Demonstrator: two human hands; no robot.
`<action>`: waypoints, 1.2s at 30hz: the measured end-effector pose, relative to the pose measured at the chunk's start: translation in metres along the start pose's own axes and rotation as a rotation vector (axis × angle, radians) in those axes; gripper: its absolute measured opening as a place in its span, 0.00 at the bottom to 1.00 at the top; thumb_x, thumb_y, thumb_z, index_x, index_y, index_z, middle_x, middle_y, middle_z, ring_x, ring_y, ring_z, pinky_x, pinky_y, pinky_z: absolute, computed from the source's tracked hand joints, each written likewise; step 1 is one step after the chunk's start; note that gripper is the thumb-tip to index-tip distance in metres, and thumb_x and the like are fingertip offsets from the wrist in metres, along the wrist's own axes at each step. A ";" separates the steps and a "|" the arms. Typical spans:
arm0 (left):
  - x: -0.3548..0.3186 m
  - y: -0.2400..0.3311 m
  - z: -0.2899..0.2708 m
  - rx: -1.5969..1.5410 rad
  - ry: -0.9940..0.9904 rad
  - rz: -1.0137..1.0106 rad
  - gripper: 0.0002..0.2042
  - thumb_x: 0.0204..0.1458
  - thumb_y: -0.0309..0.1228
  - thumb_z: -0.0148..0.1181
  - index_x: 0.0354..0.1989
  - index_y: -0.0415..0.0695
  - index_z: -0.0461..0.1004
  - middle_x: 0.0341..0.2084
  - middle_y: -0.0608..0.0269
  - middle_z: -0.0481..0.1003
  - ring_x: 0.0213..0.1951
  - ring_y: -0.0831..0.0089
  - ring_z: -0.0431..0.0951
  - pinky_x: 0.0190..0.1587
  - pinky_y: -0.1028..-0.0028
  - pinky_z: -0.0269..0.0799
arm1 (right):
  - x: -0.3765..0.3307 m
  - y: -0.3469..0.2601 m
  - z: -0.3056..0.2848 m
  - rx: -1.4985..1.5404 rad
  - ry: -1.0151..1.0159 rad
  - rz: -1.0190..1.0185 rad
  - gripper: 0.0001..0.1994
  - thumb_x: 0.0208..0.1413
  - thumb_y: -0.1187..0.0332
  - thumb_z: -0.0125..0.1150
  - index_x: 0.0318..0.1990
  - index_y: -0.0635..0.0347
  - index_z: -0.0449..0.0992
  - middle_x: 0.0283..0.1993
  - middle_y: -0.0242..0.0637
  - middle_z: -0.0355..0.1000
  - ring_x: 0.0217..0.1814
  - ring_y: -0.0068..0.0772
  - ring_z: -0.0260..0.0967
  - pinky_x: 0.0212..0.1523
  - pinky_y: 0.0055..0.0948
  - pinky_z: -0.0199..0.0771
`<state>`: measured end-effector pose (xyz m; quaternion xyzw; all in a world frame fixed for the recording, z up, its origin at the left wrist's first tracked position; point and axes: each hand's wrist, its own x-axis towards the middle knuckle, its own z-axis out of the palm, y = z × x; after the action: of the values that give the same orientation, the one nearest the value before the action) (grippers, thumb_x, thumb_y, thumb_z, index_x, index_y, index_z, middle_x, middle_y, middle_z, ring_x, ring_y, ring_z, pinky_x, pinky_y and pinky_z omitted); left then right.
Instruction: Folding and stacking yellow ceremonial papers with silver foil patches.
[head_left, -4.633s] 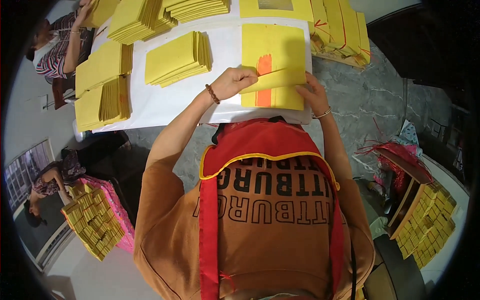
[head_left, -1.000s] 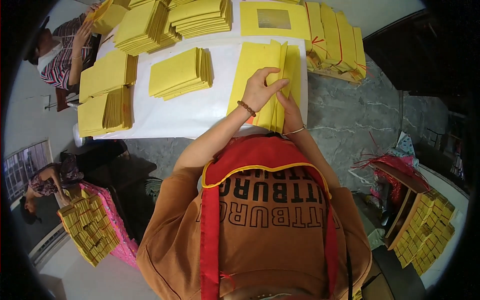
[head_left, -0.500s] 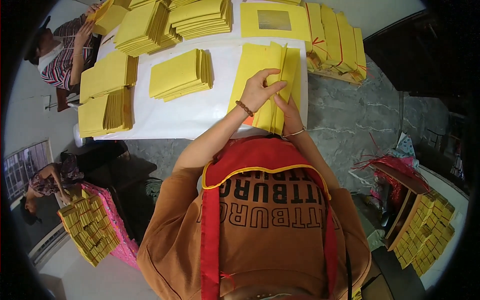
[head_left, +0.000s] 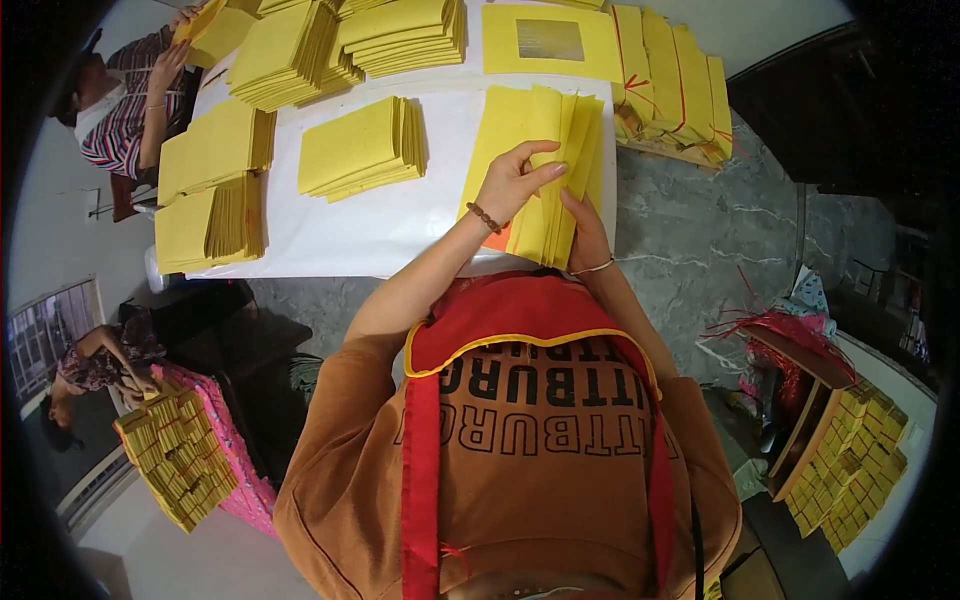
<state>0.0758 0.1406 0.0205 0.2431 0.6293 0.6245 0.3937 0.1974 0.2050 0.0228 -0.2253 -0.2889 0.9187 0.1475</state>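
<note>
At the near right of the white table, a bundle of yellow paper sheets (head_left: 538,225) stands partly folded, its layers fanned upward. My left hand (head_left: 515,182) is on the bundle from the left, thumb and forefinger reaching over the sheets; its other fingers are partly hidden. Against the right side, my right hand (head_left: 588,232) grips the layers, its thumb showing and its fingers mostly behind the paper. A patch of orange shows on the paper below my left wrist. More flat yellow paper (head_left: 505,110) lies under and beyond the bundle.
A stack of folded yellow paper (head_left: 360,148) lies left on the white table (head_left: 370,235), with more stacks (head_left: 215,150) beyond. Tied yellow bundles (head_left: 675,80) stand at the right edge. Co-workers (head_left: 125,100) are at the far left and lower left (head_left: 95,360).
The upright paper layers have spread and tipped to the right. My right hand has shifted slightly right and lower along them; my left hand has hardly moved.
</note>
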 end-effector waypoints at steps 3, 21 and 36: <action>0.000 -0.001 -0.001 0.059 0.018 -0.012 0.19 0.46 0.38 0.61 0.43 0.40 0.70 0.13 0.74 0.60 0.16 0.86 0.61 0.19 0.84 0.59 | 0.000 -0.001 0.000 -0.011 -0.010 -0.002 0.23 0.55 0.66 0.47 0.58 0.59 0.53 0.53 0.35 0.61 0.53 0.29 0.62 0.50 0.29 0.65; 0.004 -0.004 0.013 0.173 0.160 0.316 0.13 0.49 0.29 0.54 0.42 0.38 0.70 0.17 0.70 0.66 0.19 0.84 0.61 0.20 0.81 0.57 | 0.000 0.000 0.004 -0.086 0.029 0.003 0.24 0.54 0.69 0.49 0.58 0.58 0.52 0.53 0.35 0.60 0.52 0.28 0.62 0.49 0.28 0.66; -0.004 0.020 0.014 0.280 0.167 0.226 0.11 0.47 0.29 0.52 0.38 0.39 0.71 0.28 0.52 0.72 0.27 0.65 0.71 0.31 0.71 0.66 | 0.001 0.000 0.013 -0.087 -0.016 -0.070 0.27 0.60 0.51 0.34 0.62 0.53 0.44 0.61 0.34 0.51 0.61 0.30 0.52 0.58 0.29 0.55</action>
<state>0.0858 0.1483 0.0423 0.3118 0.7092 0.5891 0.2299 0.1900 0.1993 0.0322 -0.2138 -0.3374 0.9014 0.1673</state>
